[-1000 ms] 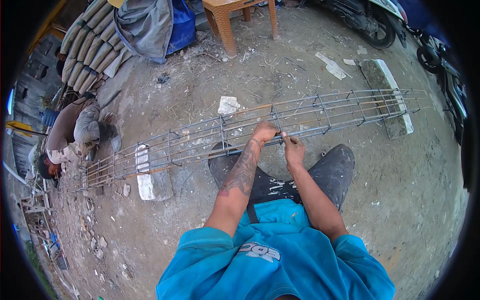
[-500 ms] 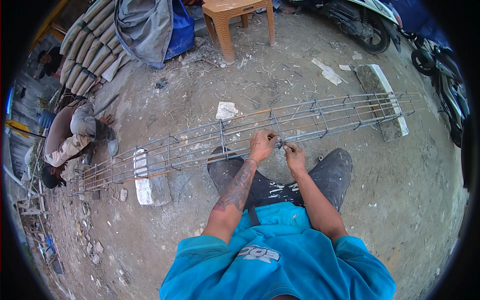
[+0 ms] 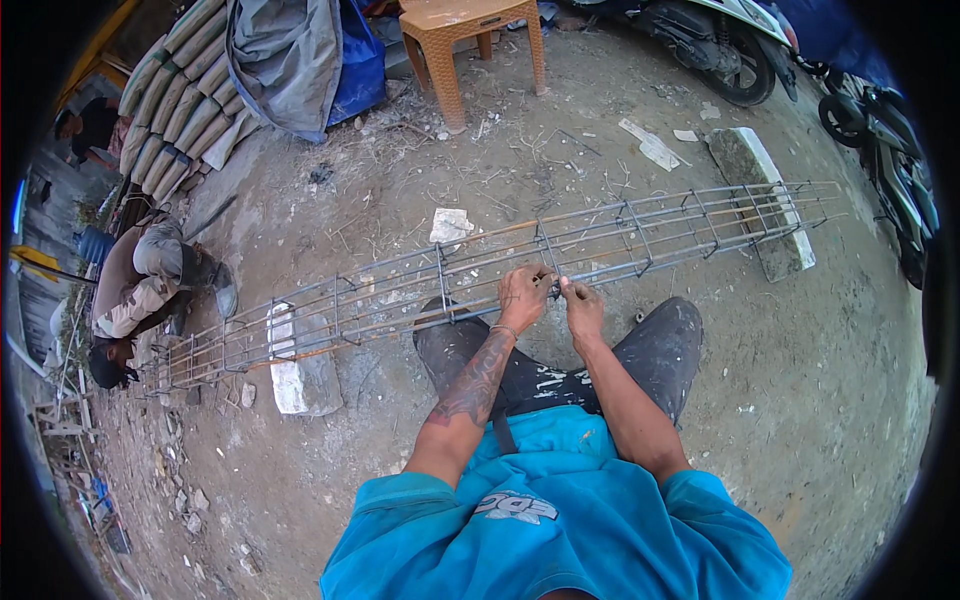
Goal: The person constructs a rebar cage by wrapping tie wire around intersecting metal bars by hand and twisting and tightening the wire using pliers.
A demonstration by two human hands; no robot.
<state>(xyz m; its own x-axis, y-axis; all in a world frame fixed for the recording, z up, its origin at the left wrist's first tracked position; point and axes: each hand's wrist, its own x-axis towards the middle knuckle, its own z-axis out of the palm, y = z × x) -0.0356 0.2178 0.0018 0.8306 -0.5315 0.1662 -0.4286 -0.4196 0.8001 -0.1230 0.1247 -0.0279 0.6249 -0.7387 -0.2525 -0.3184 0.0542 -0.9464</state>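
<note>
Stirrups point(image 3: 441, 275) set, the cage point(image 3: 490, 262) seems unfinished at twelve o'clock, where left hand point(image 3: 522, 298) and right hand point(image 3: 583, 311) curl fingers, grip unclear.

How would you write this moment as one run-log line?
left hand: at near edge of rebar cage | right hand: beside it, same edge | cage: lying across two blocks | co-worker: crouched by its left end

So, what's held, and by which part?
Can't tell: left hand and right hand are at the near edge of the cage, by a stirrup; any grip is hidden.
</note>
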